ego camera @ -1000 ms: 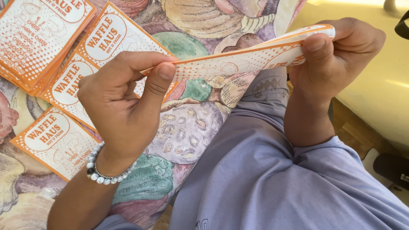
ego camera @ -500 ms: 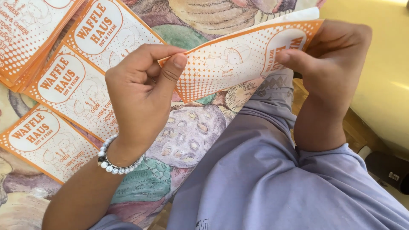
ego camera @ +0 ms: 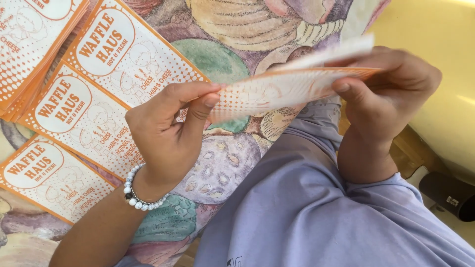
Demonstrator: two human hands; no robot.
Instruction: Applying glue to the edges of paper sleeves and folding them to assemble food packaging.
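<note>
While both hands, left [ego camera: 168, 133] and right [ego camera: 391, 94], pinch ends, orange-dotted white paper sleeve [ego camera: 282, 89] lies flat, edge-on.

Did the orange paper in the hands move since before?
Yes. The orange paper tipped flatter, nearly edge-on now, above the shell-patterned cloth.

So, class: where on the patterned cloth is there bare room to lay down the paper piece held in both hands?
Free: the patterned cloth between the flat orange sheets and the yellow surface, above the held paper piece. Crowded: the left side, covered by overlapping sheets, and the lower right, filled by the grey-clad leg.
</note>
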